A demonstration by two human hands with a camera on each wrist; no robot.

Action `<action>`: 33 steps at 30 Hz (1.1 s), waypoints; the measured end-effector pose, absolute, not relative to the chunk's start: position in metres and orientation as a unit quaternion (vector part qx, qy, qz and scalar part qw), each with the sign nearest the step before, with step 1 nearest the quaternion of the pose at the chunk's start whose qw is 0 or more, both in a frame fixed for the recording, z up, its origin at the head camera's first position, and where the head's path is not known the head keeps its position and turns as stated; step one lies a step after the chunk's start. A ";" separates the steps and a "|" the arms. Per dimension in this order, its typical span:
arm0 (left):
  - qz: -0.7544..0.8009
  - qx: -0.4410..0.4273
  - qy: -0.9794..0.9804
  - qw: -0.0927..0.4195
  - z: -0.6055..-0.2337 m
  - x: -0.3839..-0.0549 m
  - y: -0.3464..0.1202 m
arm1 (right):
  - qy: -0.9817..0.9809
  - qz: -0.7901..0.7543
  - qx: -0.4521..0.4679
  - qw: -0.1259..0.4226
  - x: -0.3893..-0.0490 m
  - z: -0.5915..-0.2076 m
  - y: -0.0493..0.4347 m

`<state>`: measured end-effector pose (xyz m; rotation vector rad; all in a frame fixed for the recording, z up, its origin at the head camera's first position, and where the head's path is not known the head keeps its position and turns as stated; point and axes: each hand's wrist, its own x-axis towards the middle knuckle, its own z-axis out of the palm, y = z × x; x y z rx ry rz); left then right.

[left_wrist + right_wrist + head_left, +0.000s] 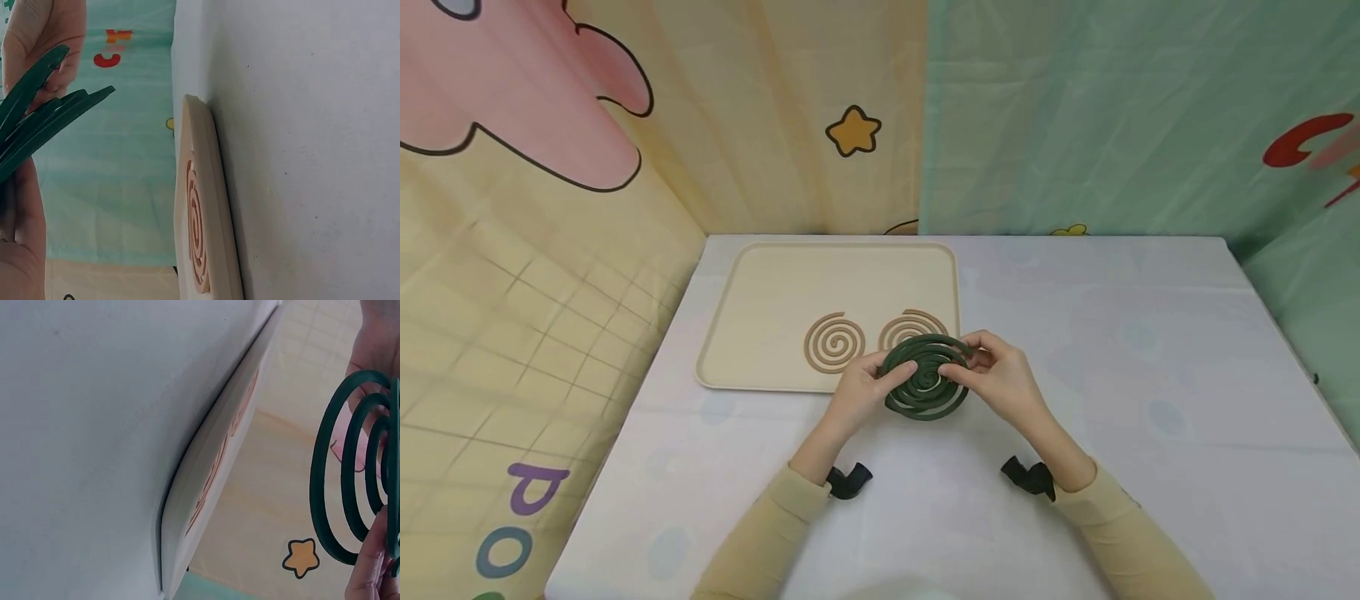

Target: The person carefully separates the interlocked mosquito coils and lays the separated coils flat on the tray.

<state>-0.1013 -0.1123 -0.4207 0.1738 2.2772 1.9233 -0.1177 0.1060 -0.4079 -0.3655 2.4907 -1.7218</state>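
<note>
Both hands hold a dark green mosquito coil (pixel 928 380) above the front right edge of the tray. My left hand (pixel 863 390) pinches its left side, thumb on top near the centre. On the other side, my right hand (pixel 1006 379) pinches it, thumb also near the centre. In the left wrist view the green strands (pixel 62 128) fan apart in layers; the right wrist view shows its rings (pixel 317 475) spread from one another. A brown mosquito coil (pixel 835 343) lies flat on the tray, and a second brown coil (pixel 913 321) is partly hidden behind the green one.
The cream tray (pixel 760 317) with a raised rim lies on the white-clothed table (pixel 1120 333), toward the back left. Dark wrist devices (pixel 848 482) sit at both cuffs. Patterned curtains (pixel 1075 117) stand behind and beside the table.
</note>
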 end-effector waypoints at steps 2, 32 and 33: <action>0.629 0.063 0.770 0.081 -0.419 -0.102 -0.113 | 0.818 -0.559 -0.130 0.040 -0.118 -0.407 0.106; 0.647 0.059 0.753 0.100 -0.421 -0.108 -0.115 | 0.818 -0.561 -0.119 0.032 -0.121 -0.411 0.100; 0.641 0.060 0.759 0.097 -0.420 -0.107 -0.115 | 0.819 -0.561 -0.119 0.032 -0.120 -0.411 0.100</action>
